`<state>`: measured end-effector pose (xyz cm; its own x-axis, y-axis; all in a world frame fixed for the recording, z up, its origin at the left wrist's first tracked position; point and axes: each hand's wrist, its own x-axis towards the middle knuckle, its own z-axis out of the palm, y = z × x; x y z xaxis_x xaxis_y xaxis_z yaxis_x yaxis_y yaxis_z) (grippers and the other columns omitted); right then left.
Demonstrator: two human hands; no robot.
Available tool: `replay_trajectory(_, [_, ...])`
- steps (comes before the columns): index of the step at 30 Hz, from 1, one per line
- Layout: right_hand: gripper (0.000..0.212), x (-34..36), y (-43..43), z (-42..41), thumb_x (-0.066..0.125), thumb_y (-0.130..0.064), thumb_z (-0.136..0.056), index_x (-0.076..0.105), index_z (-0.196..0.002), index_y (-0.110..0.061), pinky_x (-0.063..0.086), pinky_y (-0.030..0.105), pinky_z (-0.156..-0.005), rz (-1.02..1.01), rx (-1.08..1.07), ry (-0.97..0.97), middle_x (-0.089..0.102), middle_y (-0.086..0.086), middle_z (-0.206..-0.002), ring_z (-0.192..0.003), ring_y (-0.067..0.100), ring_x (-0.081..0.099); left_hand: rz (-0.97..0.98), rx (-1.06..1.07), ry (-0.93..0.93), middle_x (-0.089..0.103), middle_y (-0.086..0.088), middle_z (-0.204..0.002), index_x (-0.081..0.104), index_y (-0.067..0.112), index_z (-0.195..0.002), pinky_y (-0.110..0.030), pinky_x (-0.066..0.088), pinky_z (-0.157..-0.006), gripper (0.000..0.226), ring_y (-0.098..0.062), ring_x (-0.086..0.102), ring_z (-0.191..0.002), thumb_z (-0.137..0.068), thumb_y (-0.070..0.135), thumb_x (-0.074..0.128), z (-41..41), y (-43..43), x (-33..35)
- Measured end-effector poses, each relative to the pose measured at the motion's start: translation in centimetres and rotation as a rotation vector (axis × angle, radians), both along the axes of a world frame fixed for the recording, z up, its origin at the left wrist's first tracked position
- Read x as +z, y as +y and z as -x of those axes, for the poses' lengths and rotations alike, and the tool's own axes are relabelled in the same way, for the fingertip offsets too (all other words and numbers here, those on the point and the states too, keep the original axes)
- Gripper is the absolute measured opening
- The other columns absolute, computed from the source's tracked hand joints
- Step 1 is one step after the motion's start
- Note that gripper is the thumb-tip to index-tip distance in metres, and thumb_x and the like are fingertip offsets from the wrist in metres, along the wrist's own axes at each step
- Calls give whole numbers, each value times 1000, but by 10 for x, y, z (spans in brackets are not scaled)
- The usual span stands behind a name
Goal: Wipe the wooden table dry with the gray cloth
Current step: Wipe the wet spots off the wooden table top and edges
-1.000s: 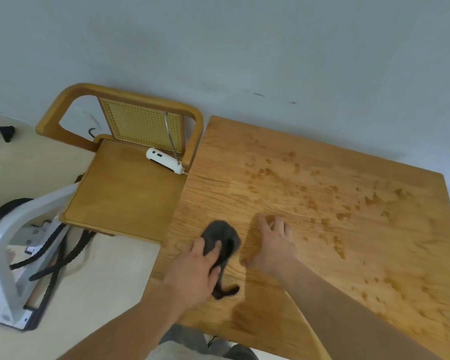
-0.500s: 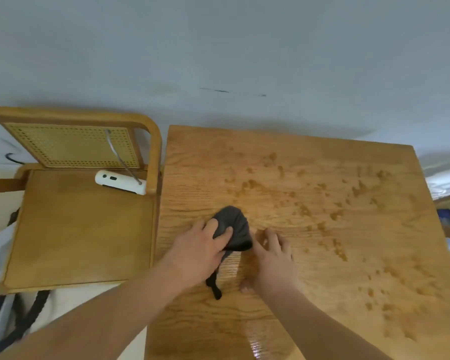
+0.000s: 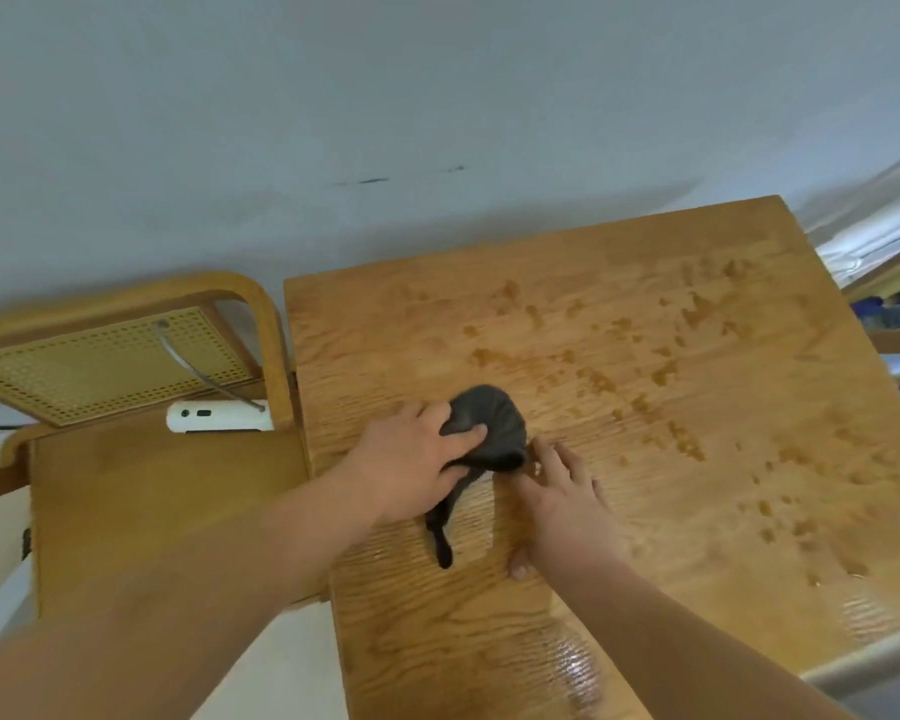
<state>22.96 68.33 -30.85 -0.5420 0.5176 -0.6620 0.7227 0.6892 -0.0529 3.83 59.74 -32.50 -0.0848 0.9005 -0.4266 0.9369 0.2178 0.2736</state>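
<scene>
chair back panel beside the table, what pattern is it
Pale yellow cane mesh panel with a grid of small holes, clearest in the head view.

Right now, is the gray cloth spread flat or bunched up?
Bunched up: the gray cloth is a rounded wad gripped by the left hand, one thin tail trailing on the wooden table.

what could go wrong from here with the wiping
The gray cloth is bunched small in the left hand, so passes may smear or miss the droplets scattered across the wooden table. Water pushed off the left edge might reach the white device on the chair.
</scene>
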Motion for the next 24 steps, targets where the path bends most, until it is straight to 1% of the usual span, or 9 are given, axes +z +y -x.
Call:
replay_trajectory(2, [123, 2, 2, 3, 92, -42, -71, 9, -162, -42, 17, 61, -124, 14, -11, -1, -12, -1, -170, -156, 31, -12, 29, 67, 50, 37, -2, -146, 20, 54, -155, -45, 48, -94, 53, -29, 40, -130, -105, 59, 33, 33, 11, -4])
replay_trajectory(5, [129, 5, 3, 5, 92, -37, -73, -1, -163, -41, 15, 61, -125, 26, -5, -9, -14, -1, -171, -157, 31, -14, -11, 591, 26, 38, -8, -144, 29, 47, -156, -47, 48, -98, 52, -33, 41, -128, -104, 55, 36, 54, 25, -8])
replay_trajectory(7, [129, 5, -1, 3, 92, -36, -73, -1, -163, -41, 15, 61, -125, 26, -8, -11, -15, -1, -171, -156, 32, -15, -25, 729, 44, 34, -11, -145, 30, 36, -156, -46, 48, -94, 53, -33, 38, -128, -105, 50, 36, 30, 28, -9])
replay_trajectory(9, [127, 4, -1, 2, 91, -37, -73, 2, -163, -41, 16, 61, -124, 24, -14, 4, -13, 0, -171, -156, 32, -14, -29, 584, 25, 32, -10, -145, 26, 35, -158, -46, 50, -94, 56, -32, 37, -129, -105, 50, 37, -4, 22, -3])
replay_trajectory(13, [115, 5, 2, 2, 91, -39, -72, 18, -161, -38, 16, 62, -124, 29, 4, 4, -12, 0, -170, -157, 33, -13, -1, 10, 1, 34, -5, -147, 17, 46, -158, -45, 51, -90, 59, -29, 40, -130, -104, 59, 34, -7, -4, 1])
replay_trajectory(15, [122, 4, 2, 3, 91, -38, -73, 9, -162, -40, 14, 61, -125, 40, -4, -6, -15, 0, -170, -157, 32, -15, 15, 58, 63, 39, -2, -143, 19, 52, -156, -42, 49, -87, 57, -26, 43, -128, -102, 63, 34, 21, -8, -1])
replay_trajectory(19, [131, 4, 2, 3, 92, -37, -72, -1, -162, -42, 14, 61, -126, 47, -15, -14, -16, 0, -171, -157, 32, -15, 3, 549, 76, 41, -7, -138, 29, 45, -155, -45, 51, -93, 60, -31, 43, -127, -99, 66, 37, 28, -17, -2])
replay_trajectory(21, [130, 6, 1, 3, 92, -38, -72, -1, -163, -42, 15, 60, -126, 40, -10, -23, -15, 1, -171, -157, 32, -14, 47, 485, 26, 36, -7, -140, 26, 40, -156, -46, 50, -95, 68, -32, 39, -128, -97, 71, 36, 4, -22, 2])
replay_trajectory(24, [125, 7, 0, 4, 91, -39, -73, 4, -162, -41, 17, 60, -125, 28, -4, -24, -15, 2, -171, -157, 32, -14, 102, 218, -81, 34, -5, -144, 17, 43, -160, -45, 47, -98, 74, -29, 38, -132, -96, 76, 32, -10, -30, 13])
